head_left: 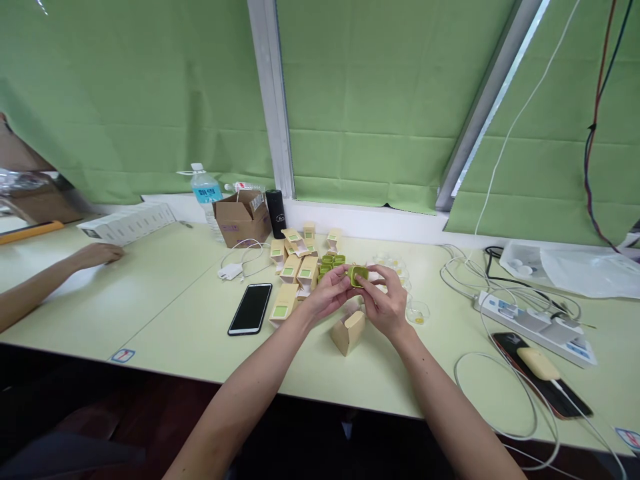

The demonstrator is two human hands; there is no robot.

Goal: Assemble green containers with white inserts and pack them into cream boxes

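Between my two hands, above the table, is a small square green cup (358,275), its hollow side facing me. My left hand (330,295) grips its left edge with closed fingers. From the other side my right hand (386,300) pinches it, a fingertip at the opening. Just below stands a small cream cardboard box (349,333), its top partly hidden by my hands. More green cups (330,265) sit close together behind my left hand. Several cream boxes with green windows (291,270) are grouped to the left. Clear plastic pieces with yellow spots (417,312) lie to the right.
A dark-screened phone (250,309) lies left of the boxes, near a white charger (231,271). Behind stand a brown carton (242,220), a black bottle (275,213) and a water bottle (206,190). Cables and a power strip (535,327) occupy the right. Another person's hand (98,255) rests far left.
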